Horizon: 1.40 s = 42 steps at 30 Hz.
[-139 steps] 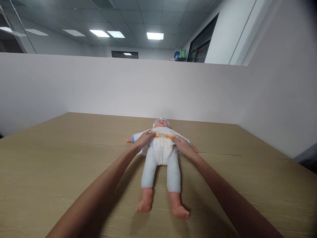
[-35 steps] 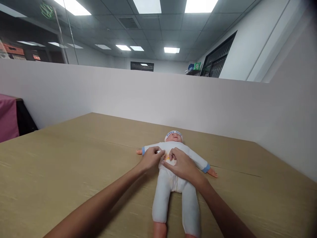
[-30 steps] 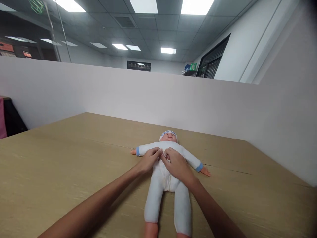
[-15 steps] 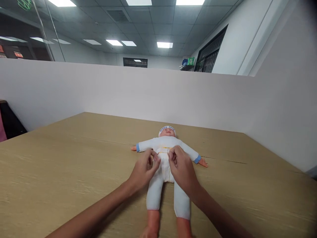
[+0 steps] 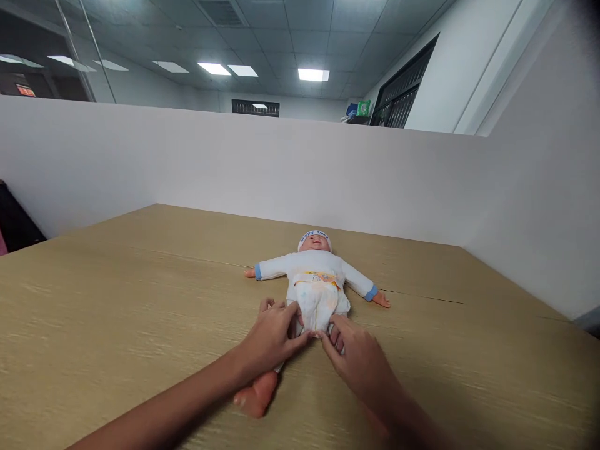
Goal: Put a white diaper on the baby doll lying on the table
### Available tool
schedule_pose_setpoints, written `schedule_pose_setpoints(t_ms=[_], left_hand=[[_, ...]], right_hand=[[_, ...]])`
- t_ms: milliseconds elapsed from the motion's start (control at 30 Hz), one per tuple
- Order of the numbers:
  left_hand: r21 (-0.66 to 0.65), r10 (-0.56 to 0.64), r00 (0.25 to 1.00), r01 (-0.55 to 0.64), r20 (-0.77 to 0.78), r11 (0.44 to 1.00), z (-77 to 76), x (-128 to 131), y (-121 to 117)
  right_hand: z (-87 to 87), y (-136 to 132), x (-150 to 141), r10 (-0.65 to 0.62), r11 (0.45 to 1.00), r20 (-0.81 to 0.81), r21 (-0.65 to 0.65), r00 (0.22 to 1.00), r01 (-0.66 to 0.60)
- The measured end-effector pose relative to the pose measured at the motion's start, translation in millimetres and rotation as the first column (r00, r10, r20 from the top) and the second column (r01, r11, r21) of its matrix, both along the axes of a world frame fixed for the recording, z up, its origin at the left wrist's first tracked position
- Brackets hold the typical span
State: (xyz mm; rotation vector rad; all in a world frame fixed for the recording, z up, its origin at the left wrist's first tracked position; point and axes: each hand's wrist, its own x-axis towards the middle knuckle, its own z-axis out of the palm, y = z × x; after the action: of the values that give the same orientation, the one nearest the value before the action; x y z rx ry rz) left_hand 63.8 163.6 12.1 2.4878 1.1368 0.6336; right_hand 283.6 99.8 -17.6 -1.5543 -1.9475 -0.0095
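A baby doll (image 5: 315,270) lies on its back on the wooden table (image 5: 117,300), arms spread, wearing a white top and a white cap. Its patterned diaper (image 5: 317,299) is uncovered. Just below the diaper, my left hand (image 5: 272,337) is closed around the doll's left thigh, where white trouser fabric is bunched. My right hand (image 5: 360,361) pinches the same fabric at the right thigh. Below my left hand, one bare foot (image 5: 255,395) sticks out. The other leg is hidden under my right hand.
A white partition wall (image 5: 234,169) runs along the table's far edge, and a second one (image 5: 539,206) closes off the right side. A seam crosses the tabletop behind the doll. An office ceiling with lit panels shows beyond the partition.
My hands slid from the doll's waist down to its thighs, taking the white trousers with them. The diaper, covered a moment ago, now shows.
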Motion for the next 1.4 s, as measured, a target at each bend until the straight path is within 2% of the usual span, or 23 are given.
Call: schedule_pose_setpoints(t_ms=[167,400,533,700,800,867,967,1033,1100,1167,1300,1400], left_hand=[[-0.005,-0.057,0.998,0.057,0.028,0.998,-3.2,2.5,1.8],[0.001,-0.117,0.97,0.12,0.212,0.993,-5.6,-5.5,1.6],[-0.002,-0.126,0.965,0.13,0.229,0.991,-6.4,-4.8,1.3],[-0.051,-0.147,0.972,0.159,0.181,0.986,-6.0,-2.8,4.6],[-0.107,-0.069,0.962,0.101,0.264,0.989,-10.2,-2.3,8.4],[-0.182,-0.009,0.926,0.083,0.377,0.98,-14.8,-1.6,11.9],[-0.312,0.024,0.837,0.177,0.547,0.934,-22.0,0.2,17.4],[-0.382,0.063,0.777,0.235,0.626,0.894,-26.0,1.1,19.6],[-0.437,0.125,0.746,0.237,0.654,0.868,-29.2,0.9,20.1],[-0.449,0.162,0.755,0.191,0.636,0.873,-30.8,-0.2,18.9],[-0.386,0.141,0.856,0.072,0.497,0.92,-25.4,-2.2,13.4],[-0.411,0.114,0.902,0.075,0.416,0.908,-15.0,-1.2,9.8]], right_hand=[[-5.8,-12.2,-8.3,-0.015,1.0,0.025,0.022,1.0,0.014],[-4.3,-23.3,-9.3,0.025,1.0,-0.116,0.004,0.993,-0.024],[-5.3,-23.3,-10.6,0.039,0.999,-0.188,0.023,0.981,-0.035],[-2.1,-20.2,-11.1,0.023,0.998,-0.23,-0.056,0.973,-0.037],[0.6,-16.0,-9.8,-0.057,0.99,-0.306,-0.141,0.95,0.013],[1.3,-12.1,-7.0,-0.111,0.98,-0.392,-0.198,0.913,0.034],[2.9,-6.4,1.0,-0.151,0.973,-0.507,-0.226,0.849,0.039],[5.7,-4.1,7.5,-0.184,0.971,-0.523,-0.23,0.832,0.071],[10.3,-3.6,12.9,-0.215,0.963,-0.507,-0.252,0.835,0.095],[15.3,-4.7,15.8,-0.214,0.958,-0.491,-0.274,0.845,0.084],[21.0,-8.3,13.0,-0.192,0.957,-0.454,-0.284,0.87,0.063],[18.6,-8.4,7.3,-0.184,0.958,-0.447,-0.279,0.875,0.059]])
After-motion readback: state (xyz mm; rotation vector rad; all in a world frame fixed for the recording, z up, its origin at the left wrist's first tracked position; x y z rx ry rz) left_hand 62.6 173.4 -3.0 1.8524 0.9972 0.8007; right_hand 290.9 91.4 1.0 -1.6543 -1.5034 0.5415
